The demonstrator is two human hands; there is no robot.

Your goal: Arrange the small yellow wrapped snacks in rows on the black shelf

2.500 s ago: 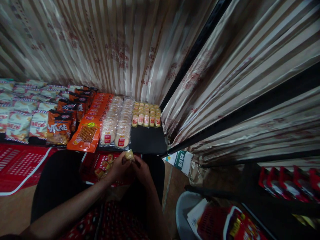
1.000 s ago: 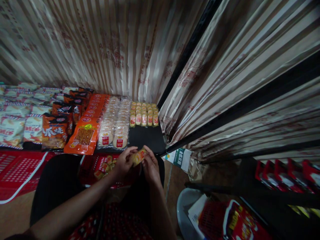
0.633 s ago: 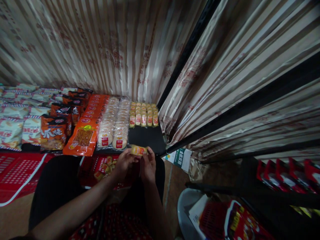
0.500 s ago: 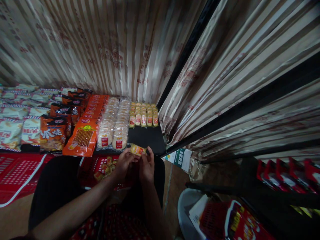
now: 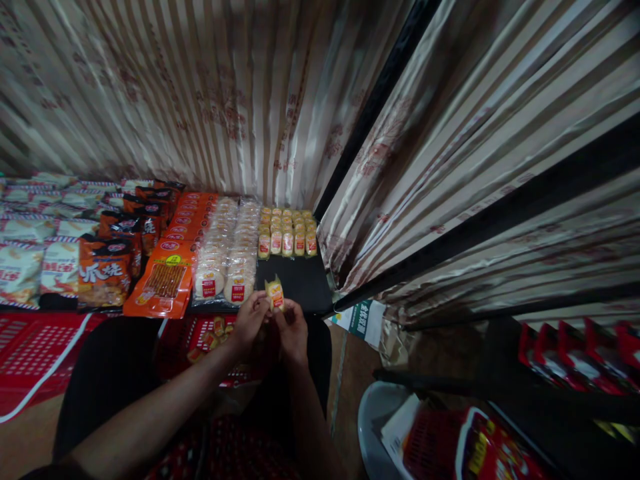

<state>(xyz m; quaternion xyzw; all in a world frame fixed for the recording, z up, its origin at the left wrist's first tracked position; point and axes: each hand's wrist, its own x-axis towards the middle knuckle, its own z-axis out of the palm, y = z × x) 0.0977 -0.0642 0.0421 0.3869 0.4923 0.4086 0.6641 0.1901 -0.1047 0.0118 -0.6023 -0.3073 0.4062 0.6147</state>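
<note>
Both my hands pinch one small yellow snack packet upright, just in front of the black shelf. My left hand grips its left side, and my right hand grips its lower right. On the shelf behind, a block of the same small yellow packets stands in rows. Under my left wrist, a red basket holds several more loose packets.
Left of the yellow packets lie clear round-cracker packs, orange snack bags and dark bags. A striped curtain hangs behind. Another red basket lies at left, a grey stool and a red crate at lower right.
My hands lifted a packet from over the basket toward the shelf's front edge. It turned from lying sideways between my fingers to standing upright.
</note>
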